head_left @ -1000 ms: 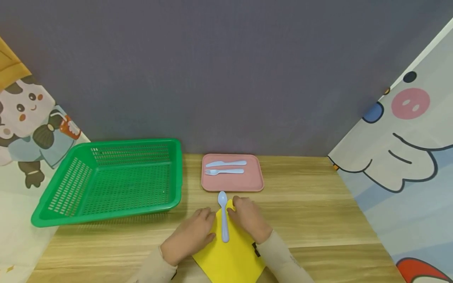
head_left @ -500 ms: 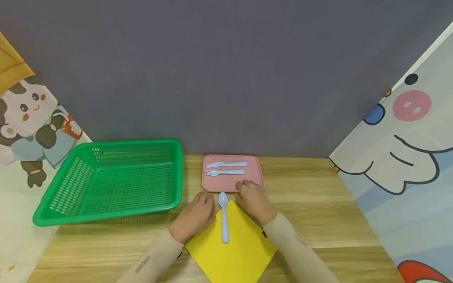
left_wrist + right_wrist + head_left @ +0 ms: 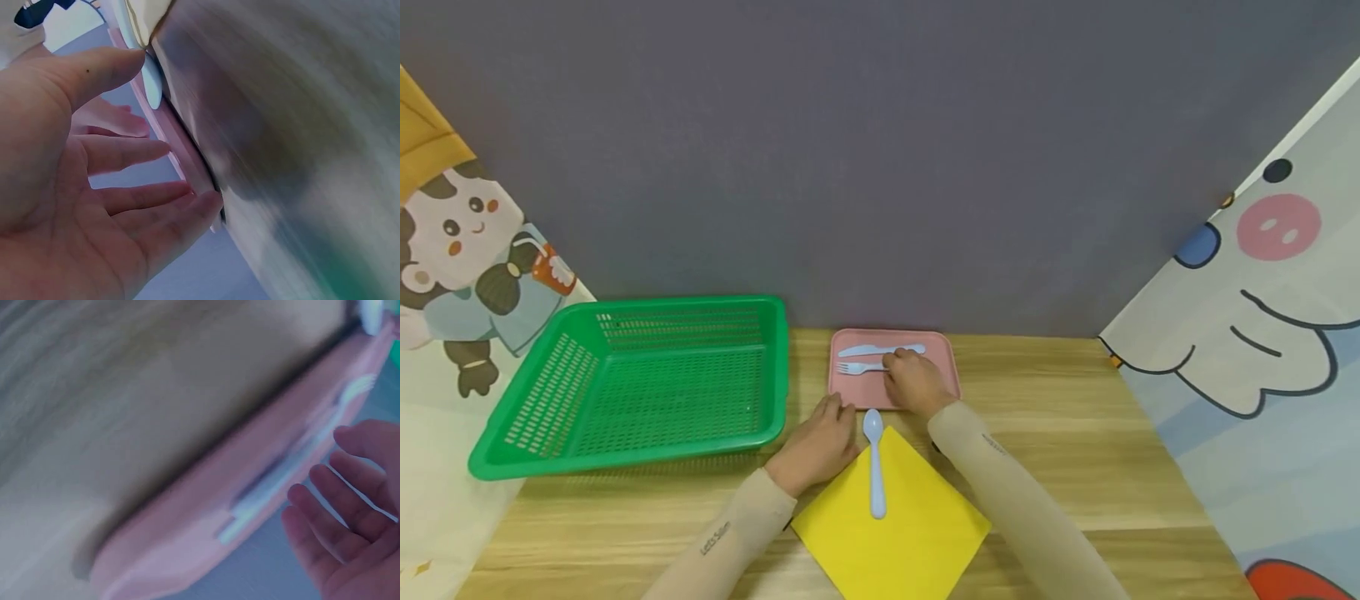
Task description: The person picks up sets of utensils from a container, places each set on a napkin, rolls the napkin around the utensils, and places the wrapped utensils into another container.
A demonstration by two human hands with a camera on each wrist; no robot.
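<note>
On the pink tray (image 3: 861, 393) lie a pale blue knife (image 3: 859, 351) and a pale blue fork (image 3: 853, 368). Over the tray my right hand (image 3: 917, 383) reaches towards the fork's handle, partly covering it. In the right wrist view its fingers (image 3: 340, 494) are loosely spread, with nothing between them. My left hand (image 3: 822, 446) is at the tray's near-left edge, beside a pale blue spoon (image 3: 877, 479). Its fingers (image 3: 125, 156) are extended by the tray rim (image 3: 181, 140); whether they touch it I cannot tell. The spoon lies on a yellow sheet (image 3: 917, 533), its bowl near the tray.
A green plastic basket (image 3: 625, 461) stands to the left on the wooden table (image 3: 1045, 417). A dark grey partition (image 3: 880, 167) rises behind the tray. Printed cartoon panels flank the table on both sides.
My right hand has left the yellow sheet's far corner and moved forward over the tray to the fork. The sheet lies flatter, more spread. My left hand has shifted slightly forward.
</note>
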